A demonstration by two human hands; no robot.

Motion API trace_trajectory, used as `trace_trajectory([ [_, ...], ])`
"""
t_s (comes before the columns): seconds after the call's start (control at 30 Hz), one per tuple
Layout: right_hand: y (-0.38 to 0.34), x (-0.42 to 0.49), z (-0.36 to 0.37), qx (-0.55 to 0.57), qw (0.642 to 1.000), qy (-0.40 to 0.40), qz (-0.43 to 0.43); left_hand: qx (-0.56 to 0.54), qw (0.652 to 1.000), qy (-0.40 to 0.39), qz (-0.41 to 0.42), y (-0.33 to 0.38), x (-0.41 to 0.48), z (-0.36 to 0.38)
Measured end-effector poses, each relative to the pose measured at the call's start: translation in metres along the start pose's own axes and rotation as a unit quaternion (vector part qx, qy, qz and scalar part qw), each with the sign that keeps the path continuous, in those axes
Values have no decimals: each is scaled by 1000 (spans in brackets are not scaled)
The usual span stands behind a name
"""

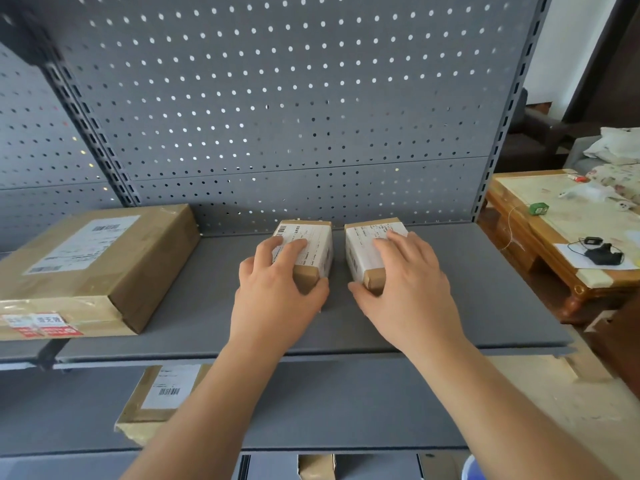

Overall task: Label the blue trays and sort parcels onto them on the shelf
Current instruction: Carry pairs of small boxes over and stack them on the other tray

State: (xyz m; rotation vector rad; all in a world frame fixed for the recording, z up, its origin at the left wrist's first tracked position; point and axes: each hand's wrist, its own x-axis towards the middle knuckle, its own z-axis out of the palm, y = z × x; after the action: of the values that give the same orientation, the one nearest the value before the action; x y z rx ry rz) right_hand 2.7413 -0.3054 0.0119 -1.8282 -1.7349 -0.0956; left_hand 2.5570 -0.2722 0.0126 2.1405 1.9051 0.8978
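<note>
1. Pegboard back panel (277, 98): grey, perforated, upright behind the shelving, far side.
2. Upper shelf (433, 271): grey board at the foot of the panel; carries items 5, 7 and 8.
3. Lower shelf (346, 403): grey, below and nearer to you; carries item 6.
4. Wooden table (540, 216): right of the shelving, well apart from the parcels, with small clutter on top.
5. Large parcel (93, 265): brown carton, white label up, lying flat at the left end of the upper shelf.
6. Flat parcel (162, 396): brown, barcode label up, left part of the lower shelf, partly behind your left forearm.
7. Left small parcel (313, 244): brown box, white label, mid-shelf near the back panel. Your left hand (273, 296) grips it, fingers over the top, thumb round the near right corner.
8. Right small parcel (360, 258): same kind, just beside item 7, a narrow gap between. Your right hand (412, 292) holds it, fingers laid on top, thumb against the near left side.
</note>
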Motion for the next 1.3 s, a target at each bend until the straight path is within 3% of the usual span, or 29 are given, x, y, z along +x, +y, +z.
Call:
trace_trajectory([
  [0.4,2,4,-8,107,989,12,-96,27,994,83,-70,2,-46,-15],
  [0.67,-35,-3,-2,187,967,-28,-172,53,973,145,-173,-15,-96,-54],
  [1.03,-123,-53,2,222,932,-94,-272,52,939,202,-275,-58,-181,-111],
  [1.3,-225,-117,13,243,899,-124,-342,73,906,259,-327,-128,-256,-171],
])
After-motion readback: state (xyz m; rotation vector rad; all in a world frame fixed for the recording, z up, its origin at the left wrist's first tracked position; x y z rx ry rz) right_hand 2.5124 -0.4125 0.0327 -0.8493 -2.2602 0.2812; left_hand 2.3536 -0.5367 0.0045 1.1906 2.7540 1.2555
